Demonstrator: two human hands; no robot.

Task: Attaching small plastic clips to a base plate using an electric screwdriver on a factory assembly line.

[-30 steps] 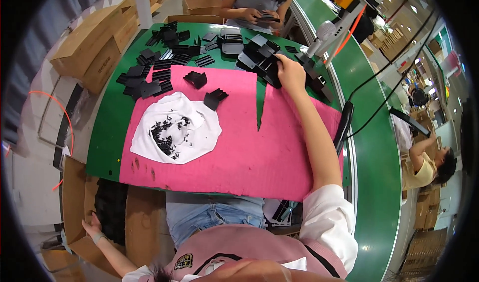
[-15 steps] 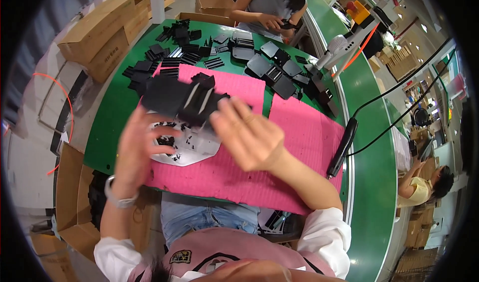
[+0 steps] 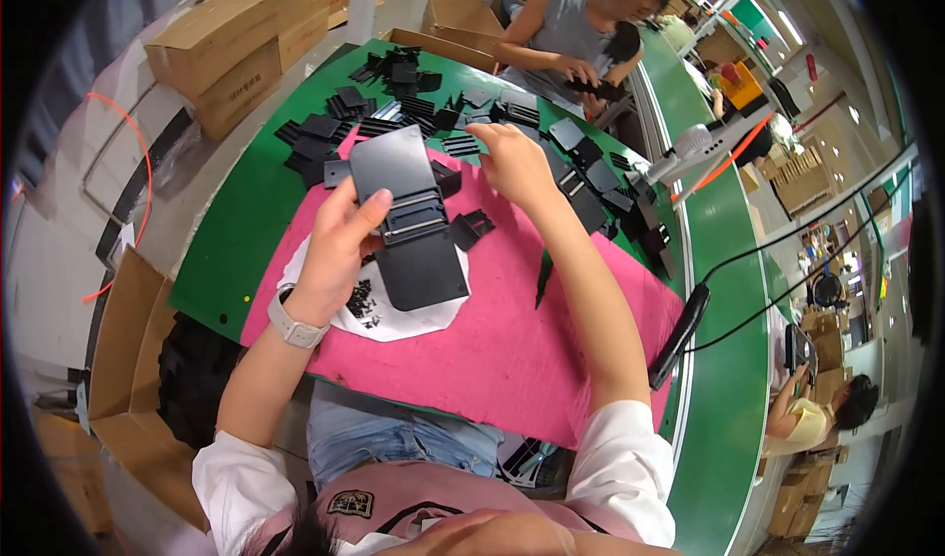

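Observation:
My left hand [image 3: 340, 241] is closed on a black hinged plastic piece [image 3: 423, 278], held tilted above the mat. Two flat panels make up the piece, joined by a slotted middle with two pale metal rods. Beneath it lies a white sheet or shallow tray [image 3: 418, 326] with small black bits [image 3: 362, 305] on it. My right hand [image 3: 517, 162] reaches to the far side, its fingers partly stretched and apart beside a ribbed black part [image 3: 460, 146]. Its thumb is mostly hidden. Near the held piece, a small black bracket [image 3: 472, 229] rests on the pink mat [image 3: 443, 379].
Black plastic parts [image 3: 404, 74] are heaped along the green table's [image 3: 221, 271] far edge. A black corded electric screwdriver [image 3: 679, 335] lies at the right. An open carton [image 3: 123, 359] stands at the lower left. Across the table, another person's hands [image 3: 581, 72] hold a dark part.
My left hand has brought the black hinged piece upright and to the right. My right hand has left it and moved away to the far parts. The view has shifted slightly.

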